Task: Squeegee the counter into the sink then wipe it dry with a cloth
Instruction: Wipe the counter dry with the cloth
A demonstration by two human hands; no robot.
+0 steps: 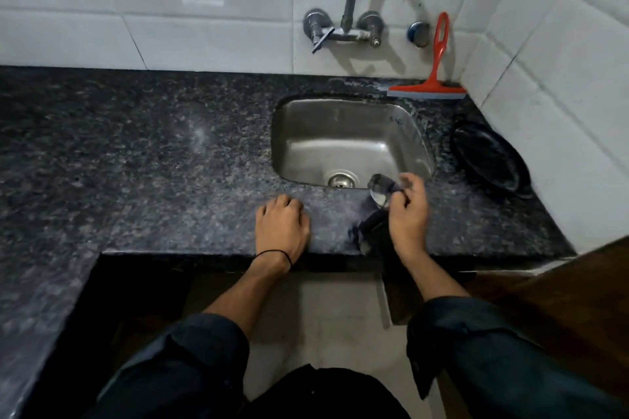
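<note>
At the front edge of the counter the left hand rested loosely curled, holding nothing; the right hand pinched a blurred dark thing, probably the cloth, beside the sink. The squeegee leaned against the far wall, so squeegeeing looked finished and wiping remained

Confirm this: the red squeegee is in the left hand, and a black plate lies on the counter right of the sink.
Wrong: the head view shows the red squeegee leaning on the wall tiles behind the sink; the left hand rests empty on the counter. The black plate does lie right of the sink.
</note>
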